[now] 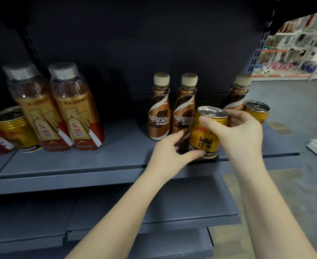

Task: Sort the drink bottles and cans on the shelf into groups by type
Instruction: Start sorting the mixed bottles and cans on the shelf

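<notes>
Both hands are gripping a short gold Red Bull can (204,133) at the front of the grey metal shelf (98,165). The right hand (241,131) is curling round its silver rim, thumb across the top; the left hand (172,148) is pinching its base, thumb underneath. Just behind the grip two brown Nescafé coffee bottles with beige caps (159,109) are standing upright; a third bottle (236,94) and another gold can (256,111) are sitting beyond the right hand. Well off to the left are two tall gold-and-red plastic bottles (60,109) and one more gold can (15,129).

Readable labels on the shelf drinks
"NESCAFE" on two brown bottles (159,116) (183,116); "RedBull 红牛" on the gold can (205,141); "东鹏" on two tall bottles (42,116) (79,116).
</notes>
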